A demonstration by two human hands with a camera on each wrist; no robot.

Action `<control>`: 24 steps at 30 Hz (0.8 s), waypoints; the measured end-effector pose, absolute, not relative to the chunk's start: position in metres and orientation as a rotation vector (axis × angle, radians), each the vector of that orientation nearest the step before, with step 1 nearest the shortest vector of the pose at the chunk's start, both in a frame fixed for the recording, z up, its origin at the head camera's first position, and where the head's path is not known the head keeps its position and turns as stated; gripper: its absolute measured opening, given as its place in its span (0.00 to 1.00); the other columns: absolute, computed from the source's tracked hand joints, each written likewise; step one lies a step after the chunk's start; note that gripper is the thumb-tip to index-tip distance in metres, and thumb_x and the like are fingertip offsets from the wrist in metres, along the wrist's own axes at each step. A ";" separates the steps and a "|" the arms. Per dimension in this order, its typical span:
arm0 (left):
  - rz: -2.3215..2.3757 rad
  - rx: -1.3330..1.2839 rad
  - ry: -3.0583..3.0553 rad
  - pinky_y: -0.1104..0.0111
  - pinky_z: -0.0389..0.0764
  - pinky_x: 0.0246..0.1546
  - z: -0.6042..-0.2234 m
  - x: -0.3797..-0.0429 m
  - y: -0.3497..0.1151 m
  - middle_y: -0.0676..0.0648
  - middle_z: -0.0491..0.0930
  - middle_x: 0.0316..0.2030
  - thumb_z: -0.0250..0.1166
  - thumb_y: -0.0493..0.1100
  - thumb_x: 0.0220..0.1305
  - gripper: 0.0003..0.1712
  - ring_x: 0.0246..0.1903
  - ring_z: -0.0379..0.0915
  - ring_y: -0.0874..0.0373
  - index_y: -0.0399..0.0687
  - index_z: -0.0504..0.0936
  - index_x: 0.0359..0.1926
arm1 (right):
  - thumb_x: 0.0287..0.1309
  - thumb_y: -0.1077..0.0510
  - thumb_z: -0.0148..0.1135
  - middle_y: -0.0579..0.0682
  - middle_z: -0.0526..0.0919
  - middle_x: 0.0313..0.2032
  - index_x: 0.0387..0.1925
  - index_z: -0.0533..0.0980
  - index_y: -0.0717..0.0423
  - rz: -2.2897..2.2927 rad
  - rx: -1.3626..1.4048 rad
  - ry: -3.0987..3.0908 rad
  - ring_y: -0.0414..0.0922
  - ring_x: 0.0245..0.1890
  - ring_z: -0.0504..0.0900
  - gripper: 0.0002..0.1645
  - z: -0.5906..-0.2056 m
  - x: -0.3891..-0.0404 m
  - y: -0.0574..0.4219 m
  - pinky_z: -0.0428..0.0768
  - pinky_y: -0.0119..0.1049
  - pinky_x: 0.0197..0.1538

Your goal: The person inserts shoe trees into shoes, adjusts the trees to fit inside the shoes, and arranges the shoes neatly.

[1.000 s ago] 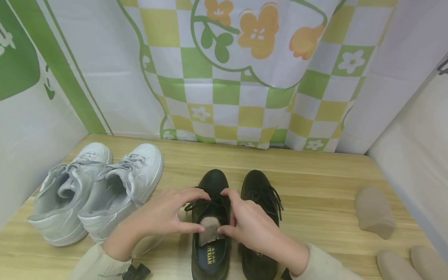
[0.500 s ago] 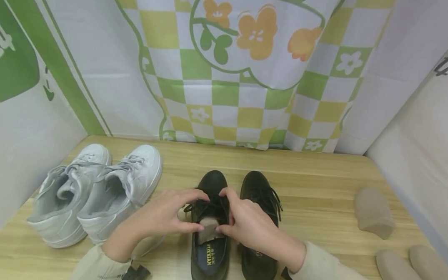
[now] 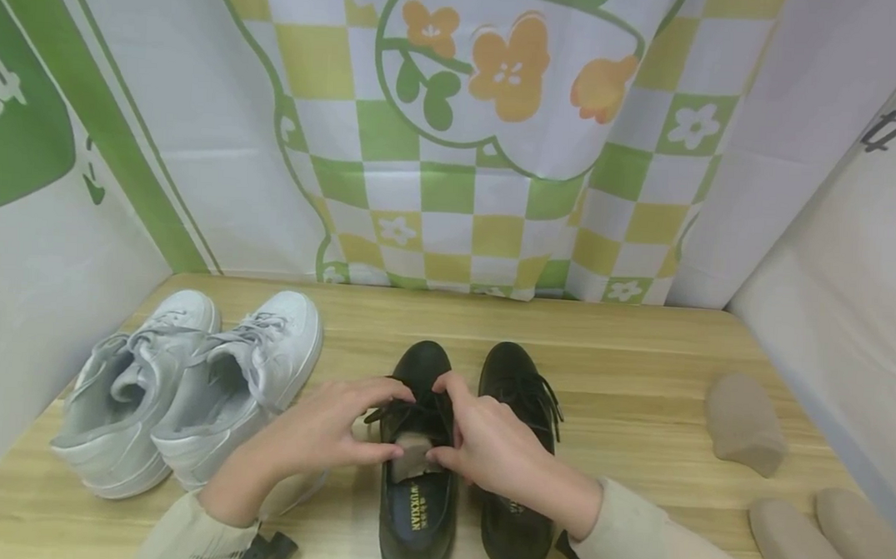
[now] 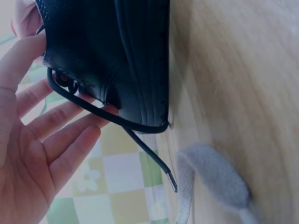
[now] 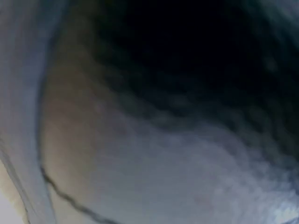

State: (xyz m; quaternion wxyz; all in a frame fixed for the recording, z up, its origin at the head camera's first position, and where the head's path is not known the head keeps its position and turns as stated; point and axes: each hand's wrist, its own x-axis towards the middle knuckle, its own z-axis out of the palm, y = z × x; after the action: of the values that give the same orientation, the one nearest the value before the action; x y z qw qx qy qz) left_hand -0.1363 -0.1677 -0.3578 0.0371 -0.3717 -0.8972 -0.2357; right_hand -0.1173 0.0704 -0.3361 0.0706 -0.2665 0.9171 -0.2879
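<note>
In the head view both hands are at the left black lace-up shoe (image 3: 418, 528). A smooth beige shoe insert (image 3: 413, 459) sits in its opening, partly hidden under the tongue. My left hand (image 3: 334, 420) holds the shoe's left side, fingertips by the laces and thumb at the insert. In the left wrist view, that hand's fingers (image 4: 63, 119) lie lightly bent against the laced upper. My right hand (image 3: 489, 436) grips the other side, index finger by the laces, thumb at the insert. Beside it stands the right black shoe (image 3: 515, 528), partly hidden by my wrist. The right wrist view is blurred.
White sneakers (image 3: 237, 379) stand at the left of the wooden board (image 3: 626, 337). Three more beige inserts lie at the right, one farther back (image 3: 744, 423). A checked cloth (image 3: 450, 221) hangs behind, with pale walls at the sides.
The beige insert has slid slightly toward the shoe's toe, and more of the insole lettering shows. Both hands keep nearly the same hold. The head view has shifted a little.
</note>
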 end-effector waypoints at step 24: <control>-0.694 -1.135 -2.770 0.60 0.82 0.53 -0.357 -0.136 -0.168 0.55 0.83 0.53 0.71 0.58 0.58 0.30 0.53 0.81 0.59 0.53 0.77 0.59 | 0.56 0.56 0.73 0.41 0.75 0.19 0.67 0.60 0.58 -0.915 -0.800 2.709 0.33 0.11 0.74 0.43 -0.338 -0.120 0.071 0.74 0.28 0.20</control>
State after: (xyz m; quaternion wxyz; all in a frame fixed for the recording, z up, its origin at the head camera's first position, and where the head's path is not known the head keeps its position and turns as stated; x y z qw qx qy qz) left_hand -0.1362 -0.1680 -0.3567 0.0344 -0.3691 -0.9009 -0.2256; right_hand -0.1202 0.0713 -0.3381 0.0861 -0.2686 0.9090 -0.3069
